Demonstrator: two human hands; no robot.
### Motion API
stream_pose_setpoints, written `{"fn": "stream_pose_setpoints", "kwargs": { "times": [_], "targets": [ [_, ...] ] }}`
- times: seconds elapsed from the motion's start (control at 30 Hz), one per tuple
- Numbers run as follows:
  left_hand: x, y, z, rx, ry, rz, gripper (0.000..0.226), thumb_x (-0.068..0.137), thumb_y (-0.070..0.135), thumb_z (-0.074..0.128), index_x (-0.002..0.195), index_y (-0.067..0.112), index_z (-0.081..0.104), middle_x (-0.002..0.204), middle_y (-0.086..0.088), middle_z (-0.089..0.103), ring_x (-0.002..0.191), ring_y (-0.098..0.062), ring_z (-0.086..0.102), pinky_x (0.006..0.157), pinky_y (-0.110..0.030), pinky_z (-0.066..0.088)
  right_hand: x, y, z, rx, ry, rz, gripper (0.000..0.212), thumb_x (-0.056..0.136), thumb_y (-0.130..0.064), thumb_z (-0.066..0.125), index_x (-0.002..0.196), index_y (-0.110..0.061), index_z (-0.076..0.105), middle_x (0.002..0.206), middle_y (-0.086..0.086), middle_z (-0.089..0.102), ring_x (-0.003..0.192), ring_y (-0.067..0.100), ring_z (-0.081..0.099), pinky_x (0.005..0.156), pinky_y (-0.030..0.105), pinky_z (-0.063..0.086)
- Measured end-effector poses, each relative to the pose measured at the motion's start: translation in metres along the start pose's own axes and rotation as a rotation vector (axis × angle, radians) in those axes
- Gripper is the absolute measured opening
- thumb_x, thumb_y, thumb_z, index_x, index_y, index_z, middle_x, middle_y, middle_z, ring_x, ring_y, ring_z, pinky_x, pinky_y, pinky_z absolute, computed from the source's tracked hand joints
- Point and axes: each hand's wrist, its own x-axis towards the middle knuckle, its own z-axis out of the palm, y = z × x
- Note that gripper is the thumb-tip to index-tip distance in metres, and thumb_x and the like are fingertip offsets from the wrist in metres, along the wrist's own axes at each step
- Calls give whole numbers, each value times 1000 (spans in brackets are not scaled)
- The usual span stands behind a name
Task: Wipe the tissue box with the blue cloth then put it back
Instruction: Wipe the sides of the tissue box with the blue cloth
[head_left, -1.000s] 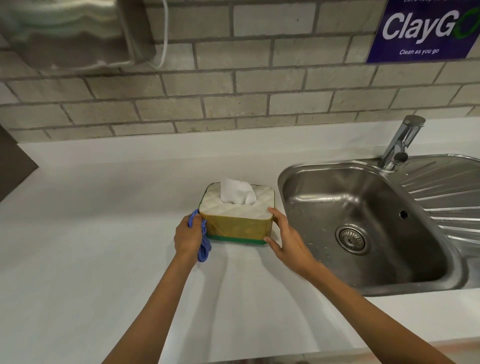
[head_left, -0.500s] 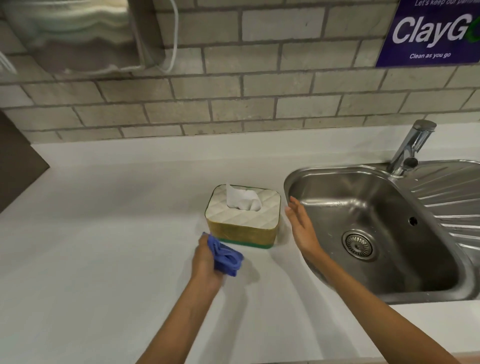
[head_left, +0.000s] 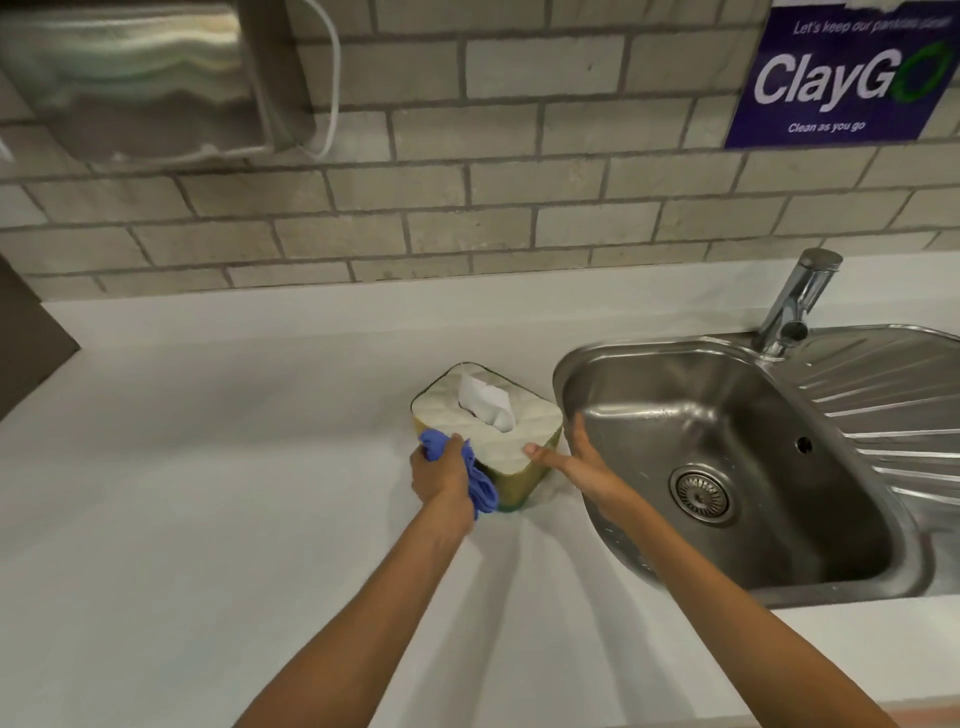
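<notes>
The tissue box (head_left: 485, 434) has a white quilted top, gold sides and a green base, with a white tissue sticking up from its slot. It stands turned at an angle on the white counter (head_left: 234, 493), just left of the sink. My left hand (head_left: 439, 475) is closed on the bunched blue cloth (head_left: 475, 480) and presses it against the box's near left side. My right hand (head_left: 574, 457) grips the box's near right corner, thumb on the top and fingers along the right side.
A steel sink (head_left: 727, 467) with a drain and ribbed draining board lies right of the box, a tap (head_left: 797, 301) at its back. A brick wall carries a metal dispenser (head_left: 135, 78) at upper left and a purple sign (head_left: 841, 73) at upper right.
My right hand, off the box half a second ago, now grips its right corner. The box has turned at an angle. My left hand has brought the cloth from the counter onto the box's left side.
</notes>
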Motion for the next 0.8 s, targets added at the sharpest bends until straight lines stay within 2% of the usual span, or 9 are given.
{"fn": "stream_pose_setpoints", "kwargs": {
  "times": [0.17,0.23,0.33,0.4,0.47,0.53,0.67,0.7,0.8],
  "targets": [
    [34,28,-9,218,-26,151,36,83,9,64,115,-5,55,118,-26,62,80,-29,59,76,-34,50,-8,7,22,-86,195,95,140,58,-52,80,145,-12,-23,160,10,2,147,28,5,119,51,14],
    [45,35,-10,332,-50,232,34,82,8,65,112,-5,57,118,-26,63,88,-27,59,87,-38,50,-14,12,31,-209,277,133,145,53,-65,75,145,-12,-23,159,12,-6,147,30,-5,119,55,6],
    [50,43,-10,413,-54,298,22,84,10,61,104,-1,60,108,-25,65,85,-26,56,84,-38,49,-18,17,32,-355,304,101,141,52,-75,67,146,-15,-20,159,12,-10,147,28,-11,117,55,-5],
    [44,40,-14,352,-42,298,8,87,12,57,90,4,59,89,-18,64,83,-30,58,74,-35,46,-18,9,20,-346,365,-31,122,60,-73,63,150,-20,-1,160,8,-3,148,24,-7,116,55,-6],
    [34,31,-23,227,-73,240,6,89,13,56,87,8,55,79,-8,59,73,-26,57,62,-29,46,-15,-6,2,-383,447,-259,83,75,-63,59,144,-26,30,159,6,11,148,24,2,118,56,-1],
    [19,12,-32,143,-112,145,7,90,14,57,85,10,54,75,-5,57,64,-19,54,56,-27,44,-12,-18,-16,-626,427,-524,56,82,-52,59,133,-31,48,156,4,22,147,23,7,118,53,1],
    [-8,-19,-36,45,-144,41,9,90,13,56,81,13,54,75,-7,57,63,-20,54,59,-30,45,-5,-22,-34,-1283,119,-751,60,76,-55,64,128,-25,57,150,1,38,146,20,18,117,47,-1],
    [-13,-22,-34,27,-147,37,3,90,13,57,89,11,55,78,-7,58,64,-20,55,58,-28,46,-5,-20,-34,-1347,102,-792,57,77,-51,64,126,-22,59,146,2,45,144,22,26,117,47,3],
    [-19,-23,-31,14,-146,61,21,89,12,59,110,8,55,93,-11,62,70,-21,58,58,-26,47,-5,-17,-27,-1388,227,-1010,39,71,-33,78,104,-14,73,115,6,71,120,31,58,105,54,28]
  ]
}}
